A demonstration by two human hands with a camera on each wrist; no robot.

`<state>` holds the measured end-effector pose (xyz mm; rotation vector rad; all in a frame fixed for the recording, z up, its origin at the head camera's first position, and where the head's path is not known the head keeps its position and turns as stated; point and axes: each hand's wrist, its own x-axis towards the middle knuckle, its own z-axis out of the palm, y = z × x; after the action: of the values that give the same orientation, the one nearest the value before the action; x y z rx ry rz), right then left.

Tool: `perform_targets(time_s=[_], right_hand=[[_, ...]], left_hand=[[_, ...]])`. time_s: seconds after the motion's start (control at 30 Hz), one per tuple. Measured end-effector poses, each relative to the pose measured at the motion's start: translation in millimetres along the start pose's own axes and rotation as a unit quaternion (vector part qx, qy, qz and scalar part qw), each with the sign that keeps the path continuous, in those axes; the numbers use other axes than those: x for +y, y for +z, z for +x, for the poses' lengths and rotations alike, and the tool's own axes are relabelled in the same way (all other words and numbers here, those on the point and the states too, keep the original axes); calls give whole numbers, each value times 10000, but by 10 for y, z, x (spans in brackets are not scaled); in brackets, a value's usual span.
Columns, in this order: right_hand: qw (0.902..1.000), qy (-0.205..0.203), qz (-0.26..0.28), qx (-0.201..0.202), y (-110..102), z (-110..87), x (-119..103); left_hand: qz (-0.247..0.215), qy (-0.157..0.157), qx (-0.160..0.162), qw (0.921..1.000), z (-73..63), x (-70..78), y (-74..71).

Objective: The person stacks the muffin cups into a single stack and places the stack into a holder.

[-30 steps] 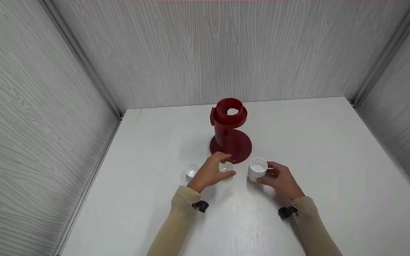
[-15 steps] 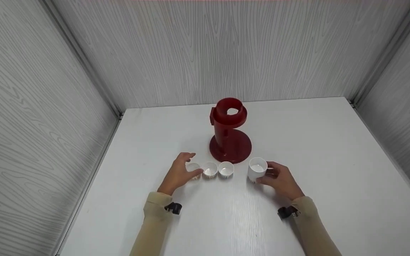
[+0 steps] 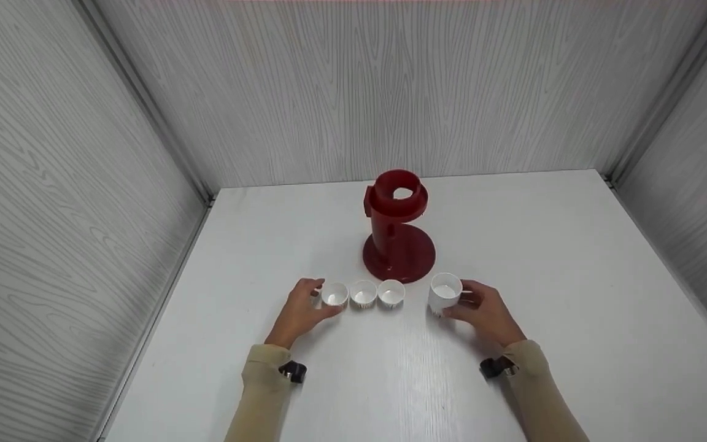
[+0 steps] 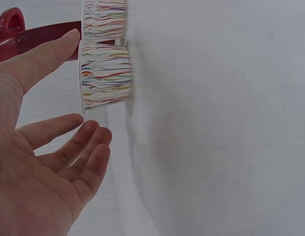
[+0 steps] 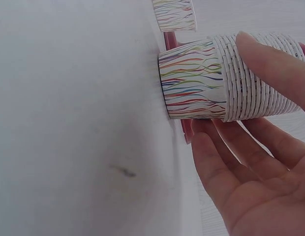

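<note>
Three small white paper cups with colourful wavy stripes stand upright in a row: the left cup (image 3: 334, 296), the middle cup (image 3: 363, 295) and the right cup (image 3: 391, 294). Around the left cup my left hand (image 3: 297, 312) is spread, thumb on the near side and fingers beyond. In the left wrist view a small gap shows between the fingertips (image 4: 78, 118) and the striped cup (image 4: 106, 76). My right hand (image 3: 485, 312) holds a stack of paper cups (image 3: 444, 294) upright on the table, its thumb against the stacked rims (image 5: 258, 73) and its fingers on the other side.
A red stand (image 3: 397, 227) with a round base and an open ring on top stands just behind the cups. White table (image 3: 562, 276) surface extends to both sides. Grey wood-grain panels (image 3: 353, 92) enclose the table at the back and sides.
My left hand has moved left from the right cup to the left end of the row, uncovering the cups, and lowered around the left cup. My right hand and the stack have stayed put.
</note>
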<state>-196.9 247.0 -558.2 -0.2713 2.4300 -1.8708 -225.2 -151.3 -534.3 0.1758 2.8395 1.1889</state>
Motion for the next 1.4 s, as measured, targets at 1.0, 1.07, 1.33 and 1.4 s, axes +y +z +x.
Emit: perform_targets(time_s=[1.0,1.07,1.33,1.4], right_hand=[[9999,54,-109,64,42,44,-5],[9999,55,-91,90,40,46,-9],[10000,-4,-68,14,41,39,-4],[10000,3,-80,17,43,42,-2]], left_hand=[[-477,-104,307,9983,41,-21,1],[-576,-90,317,9978,47,12,-21],[-716,319,324,9964,46,177,-24],[-744,399,322,9959,40,231,-15]])
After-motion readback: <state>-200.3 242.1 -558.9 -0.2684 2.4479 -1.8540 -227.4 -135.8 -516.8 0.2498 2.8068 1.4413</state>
